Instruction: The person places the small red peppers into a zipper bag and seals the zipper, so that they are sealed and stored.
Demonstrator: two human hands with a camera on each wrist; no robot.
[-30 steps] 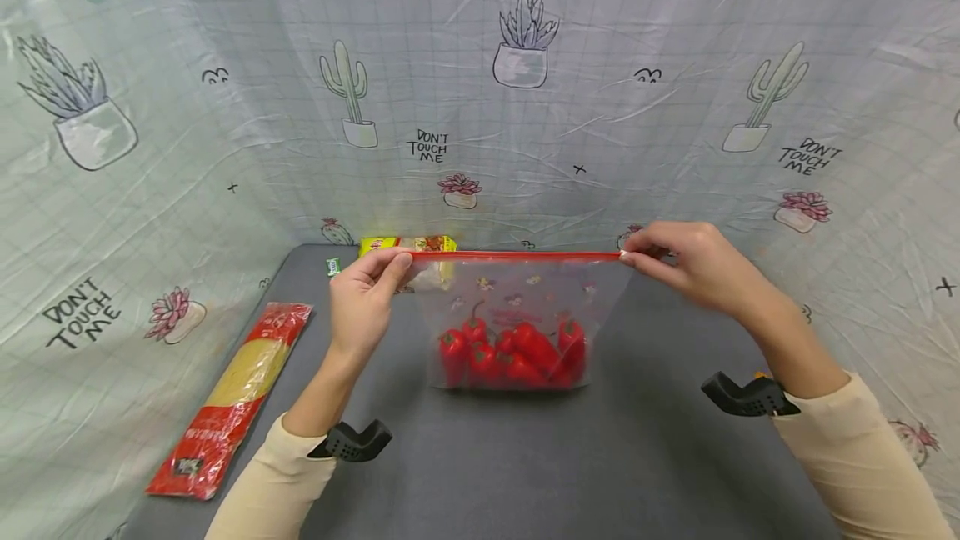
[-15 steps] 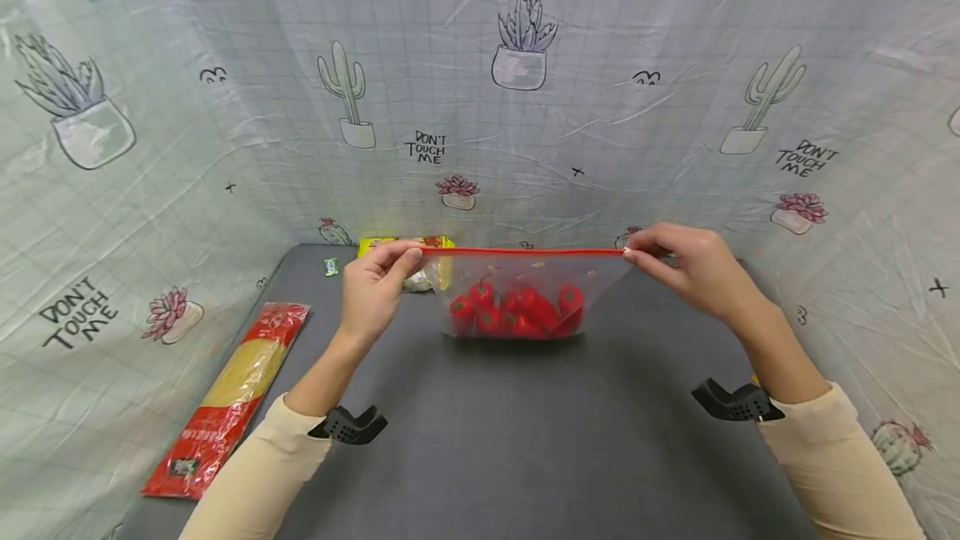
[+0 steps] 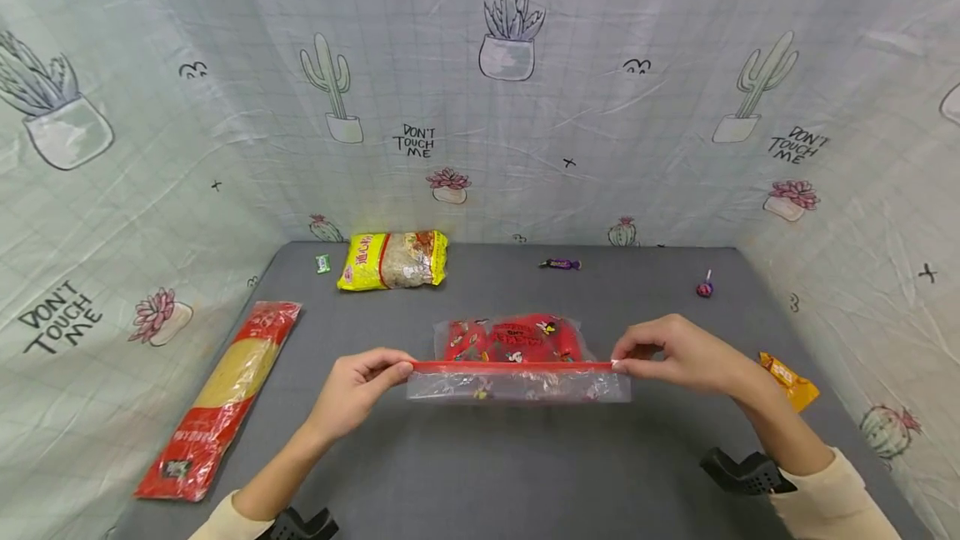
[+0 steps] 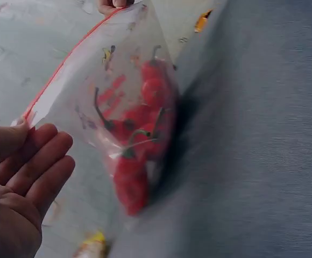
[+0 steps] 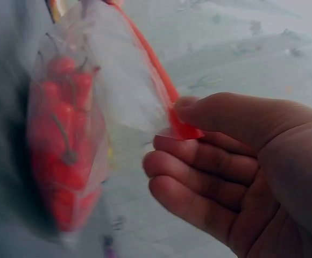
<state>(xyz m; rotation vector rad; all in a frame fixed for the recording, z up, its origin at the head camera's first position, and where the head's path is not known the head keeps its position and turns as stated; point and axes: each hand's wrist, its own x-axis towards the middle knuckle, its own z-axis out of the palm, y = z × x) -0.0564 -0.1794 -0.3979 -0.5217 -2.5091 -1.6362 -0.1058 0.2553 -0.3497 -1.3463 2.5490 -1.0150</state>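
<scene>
A clear zip bag (image 3: 517, 386) with a red zip strip and cartoon print spans between both hands in the head view. Red peppers (image 3: 525, 342) fill its lower part, behind the strip; green stems show through the plastic in the left wrist view. My left hand (image 3: 360, 390) pinches one end of the strip between thumb and forefinger. At the opposite end, my right hand (image 3: 671, 354) pinches the strip's corner the same way. In the right wrist view, the other fingers of my right hand (image 5: 220, 172) curve loosely below the strip.
Along the left lies a long red pack of yellow noodles (image 3: 232, 382). A yellow food bag (image 3: 393, 260) and a small green wrapped candy (image 3: 322, 263) are at the back left. A purple wrapped candy (image 3: 561, 264), a lollipop (image 3: 705, 286) and an orange packet (image 3: 791, 380) lie farther right.
The bag rose off the table, then both hands brought its strip down towards me, peppers now behind it. The purple candy, lollipop and orange packet have come into view.
</scene>
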